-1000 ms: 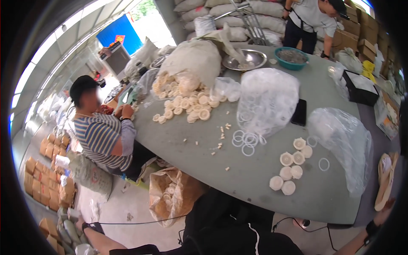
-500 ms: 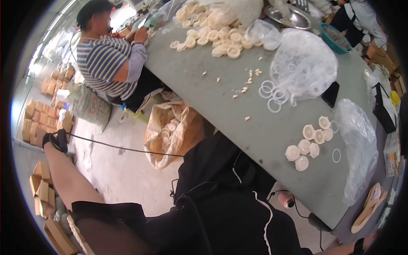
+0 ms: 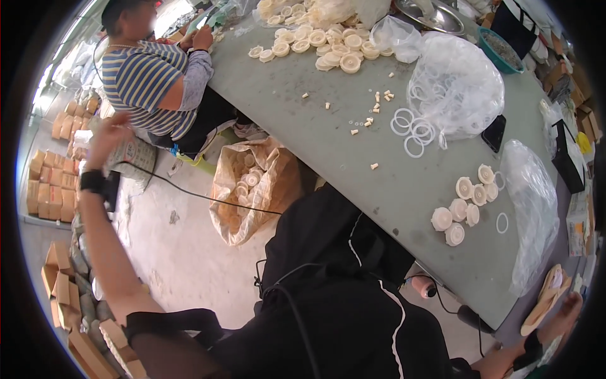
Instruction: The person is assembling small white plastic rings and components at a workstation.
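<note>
While the person's left hand (image 3: 112,136) hangs in the air, away from the counter (image 3: 284,107), a dark cable (image 3: 196,194) runs from near its black wristband (image 3: 93,182) toward the person's black clothing (image 3: 322,252). From where I stand, that hand lies in front of a pale sack (image 3: 137,161); motion blur hides its grip, so I cannot tell if the fingers are spread or pressed together.

At the far right, the right hand (image 3: 564,318) is just beside a tan shoe sole (image 3: 546,299), which lies near the counter's right end. Whether the 2 touch, and what that grip is doing, I cannot tell.

On the counter's near right part sit 8 cream caps (image 3: 454,235) in a loose cluster. A thin white ring (image 3: 502,222) lies between them and a crumpled clear bag (image 3: 530,215). Farther along, a bulging clear bag (image 3: 454,88) holds more rings, with a black phone (image 3: 494,133) near its edge. Small cream pegs (image 3: 377,98) are scattered left of it, and a heap of caps (image 3: 315,41) stands beyond. Across the corner, 1 co-worker (image 3: 145,82) sits in a striped top.
</note>
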The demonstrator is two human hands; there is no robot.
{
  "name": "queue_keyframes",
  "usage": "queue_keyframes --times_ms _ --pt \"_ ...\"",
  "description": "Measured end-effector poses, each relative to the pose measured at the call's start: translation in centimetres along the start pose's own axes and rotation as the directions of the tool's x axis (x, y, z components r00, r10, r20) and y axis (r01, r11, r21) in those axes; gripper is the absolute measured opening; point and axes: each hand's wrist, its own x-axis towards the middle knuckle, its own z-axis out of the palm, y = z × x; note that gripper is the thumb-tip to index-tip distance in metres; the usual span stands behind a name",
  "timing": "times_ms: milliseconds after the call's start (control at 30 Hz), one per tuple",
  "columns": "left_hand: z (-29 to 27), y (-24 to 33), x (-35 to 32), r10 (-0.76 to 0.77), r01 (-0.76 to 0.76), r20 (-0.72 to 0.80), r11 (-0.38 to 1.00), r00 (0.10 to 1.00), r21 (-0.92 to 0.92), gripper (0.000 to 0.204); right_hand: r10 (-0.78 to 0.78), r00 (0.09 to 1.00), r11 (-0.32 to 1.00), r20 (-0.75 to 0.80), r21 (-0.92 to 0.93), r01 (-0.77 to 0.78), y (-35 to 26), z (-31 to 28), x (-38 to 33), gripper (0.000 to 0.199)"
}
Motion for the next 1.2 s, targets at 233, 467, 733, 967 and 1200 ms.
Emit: queue_keyframes --times_ms 233,467,733,967,1200 --pt "23.4 11.1 -3.4 -0.146 0.062 0.829 0.989 0.539 0.134 0.055 0.252 0.577 0.866 0.776 0.085 -0.493 -7.2 9.5 -10.3 0.019" --pt "38.3 2.0 -8.6 -0.105 -0.051 0.713 0.980 0.693 0.194 0.058 0.447 0.159 0.458 0.880 -0.073 -0.886 -4.4 15.2 -25.0 0.018" --pt "44.3 5.3 -0.4 0.168 0.032 0.735 0.968 0.657 -0.250 0.050 0.510 0.027 0.279 0.860 -0.136 -0.951 1.2 18.3 -36.5 0.024" --pt "49.6 22.1 11.3 0.528 -0.274 0.767 0.848 0.364 -0.454 0.040 0.584 0.164 0.412 0.795 -0.117 -0.904 -0.3 22.1 -37.2 0.039" --pt "49.0 33.6 13.1 0.634 -0.367 0.768 0.739 0.095 -0.565 0.031 0.557 -0.004 0.396 0.831 -0.270 -0.878 1.9 23.9 -37.8 0.047"
